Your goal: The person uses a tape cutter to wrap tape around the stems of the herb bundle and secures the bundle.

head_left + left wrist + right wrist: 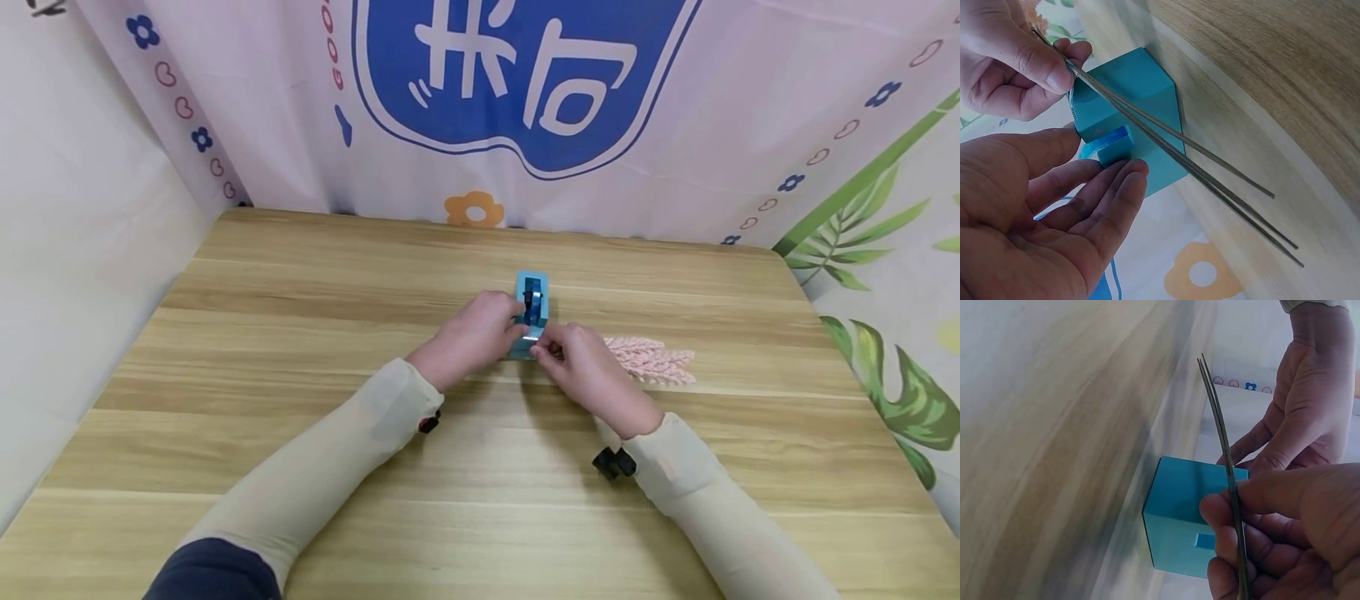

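Note:
A blue tape dispenser (543,310) stands on the wooden table. My left hand (474,335) grips its side, with the thumb and fingers around the raised blue part in the left wrist view. Pinched between the thumb and fingers of my right hand (592,371) are the thin stems (1175,153) of a pink flower spray (651,360). The stems cross close in front of the dispenser's toothed end, and their bare ends fan out. In the head view the fluffy pink heads stick out to the right from behind the right hand.
The wooden table (322,350) reaches back to a white curtain (285,125) with a blue print. Leaf-patterned cloth (885,333) hangs along the right side. Small black cameras (615,462) are strapped at both wrists.

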